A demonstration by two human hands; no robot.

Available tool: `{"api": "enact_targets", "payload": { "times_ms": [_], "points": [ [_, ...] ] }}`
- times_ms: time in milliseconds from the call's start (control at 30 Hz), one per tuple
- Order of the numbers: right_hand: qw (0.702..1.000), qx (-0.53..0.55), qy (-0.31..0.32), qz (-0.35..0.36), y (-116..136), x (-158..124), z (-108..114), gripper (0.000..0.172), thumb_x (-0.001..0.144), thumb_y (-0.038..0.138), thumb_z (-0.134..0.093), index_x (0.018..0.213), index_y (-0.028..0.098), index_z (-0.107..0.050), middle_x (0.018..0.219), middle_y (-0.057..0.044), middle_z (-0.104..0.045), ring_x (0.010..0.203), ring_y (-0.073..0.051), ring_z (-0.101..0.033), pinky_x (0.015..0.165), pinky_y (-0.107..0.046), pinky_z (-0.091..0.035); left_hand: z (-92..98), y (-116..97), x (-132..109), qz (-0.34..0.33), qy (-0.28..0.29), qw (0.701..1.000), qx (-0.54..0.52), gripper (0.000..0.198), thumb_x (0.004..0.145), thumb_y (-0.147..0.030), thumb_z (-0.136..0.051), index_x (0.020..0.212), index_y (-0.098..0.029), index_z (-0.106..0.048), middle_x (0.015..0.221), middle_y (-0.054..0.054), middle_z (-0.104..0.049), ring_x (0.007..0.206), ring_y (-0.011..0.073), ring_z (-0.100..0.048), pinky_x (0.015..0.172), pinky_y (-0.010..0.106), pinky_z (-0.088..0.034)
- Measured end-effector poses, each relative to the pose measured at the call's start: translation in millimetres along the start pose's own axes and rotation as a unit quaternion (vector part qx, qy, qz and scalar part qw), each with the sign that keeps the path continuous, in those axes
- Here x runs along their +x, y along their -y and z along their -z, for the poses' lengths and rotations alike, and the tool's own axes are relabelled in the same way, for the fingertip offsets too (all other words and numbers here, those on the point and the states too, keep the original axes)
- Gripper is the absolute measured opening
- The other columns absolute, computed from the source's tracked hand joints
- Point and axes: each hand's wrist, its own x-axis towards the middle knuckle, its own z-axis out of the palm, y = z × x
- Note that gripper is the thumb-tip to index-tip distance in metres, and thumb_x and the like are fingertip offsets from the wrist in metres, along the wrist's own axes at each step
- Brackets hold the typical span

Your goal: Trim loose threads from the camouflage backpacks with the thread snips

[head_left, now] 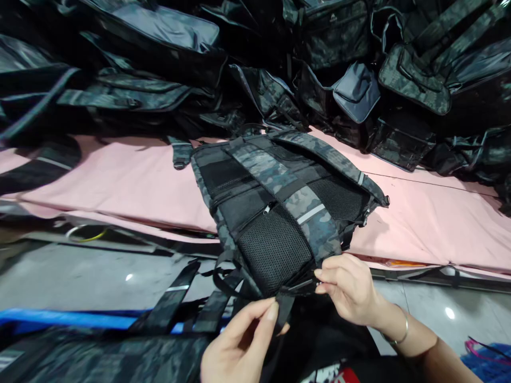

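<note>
A camouflage backpack (271,175) lies with its back panel and shoulder straps facing up, its near end over the table's front edge. Black mesh padding (275,250) and a small zip pull (268,208) show on that panel. At the near corner my left hand (245,338) pinches a black webbing strap (285,306) between thumb and forefinger. Just to the right, my right hand (351,287) has its fingertips pinched at the lower end of a shoulder strap (319,226). What exactly sits between those right fingertips is too small to make out.
Many similar camouflage bags (335,37) are piled along the back of the pink-covered table (159,186). Another camouflage bag (99,356) lies at lower left, near a blue bar (72,317). Blue material (489,361) lies on the floor at lower right.
</note>
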Motion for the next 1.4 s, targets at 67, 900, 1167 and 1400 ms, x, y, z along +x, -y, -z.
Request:
{"api": "enact_targets", "payload": {
  "times_ms": [67, 900, 1167, 1400],
  "points": [
    [0.998, -0.043, 0.018, 0.039, -2.6, 2.8, 2.0, 0.009, 0.088, 0.019, -0.055, 0.094, 0.015, -0.061, 0.082, -0.007, -0.065, 0.065, -0.014, -0.058, 0.057, -0.028, -0.044, 0.9, -0.7, 0.5, -0.006, 0.017, 1.0, 0.018, 0.031, 0.057, -0.045, -0.074, 0.07, -0.017, -0.071, 0.065, 0.002, -0.068, 0.055, 0.0148, -0.06, 0.059, 0.023, -0.055],
    [0.987, 0.07, 0.142, 0.029, -16.1, 12.6, 15.3, 0.017, 0.094, 0.026, -0.045, 0.088, 0.015, -0.057, 0.079, -0.006, -0.062, 0.071, -0.014, -0.058, 0.064, -0.026, -0.048, 13.9, 7.1, 14.2, -0.011, 0.154, 0.988, 0.032, 0.026, 0.066, -0.043, -0.07, 0.073, -0.018, -0.071, 0.061, 0.002, -0.064, 0.052, 0.0123, -0.056, 0.052, 0.018, -0.049],
    [0.98, 0.03, 0.194, 0.028, -13.4, 14.1, 20.8, 0.019, 0.093, 0.029, -0.046, 0.093, 0.014, -0.057, 0.084, -0.007, -0.062, 0.075, -0.015, -0.058, 0.066, -0.027, -0.047, 14.3, 4.9, 13.0, 0.03, 0.12, 0.992, 0.018, 0.031, 0.062, -0.046, -0.073, 0.072, -0.017, -0.069, 0.057, 0.001, -0.064, 0.054, 0.0125, -0.056, 0.054, 0.018, -0.047],
    [0.974, 0.032, 0.221, 0.032, -15.2, 14.8, 20.3, 0.023, 0.095, 0.033, -0.043, 0.093, 0.015, -0.057, 0.086, -0.007, -0.063, 0.077, -0.015, -0.058, 0.066, -0.026, -0.046, 13.7, 1.8, 14.1, 0.044, 0.132, 0.99, 0.009, 0.033, 0.06, -0.047, -0.073, 0.073, -0.016, -0.07, 0.056, 0.001, -0.062, 0.053, 0.012, -0.053, 0.052, 0.019, -0.045]
  ]
}}
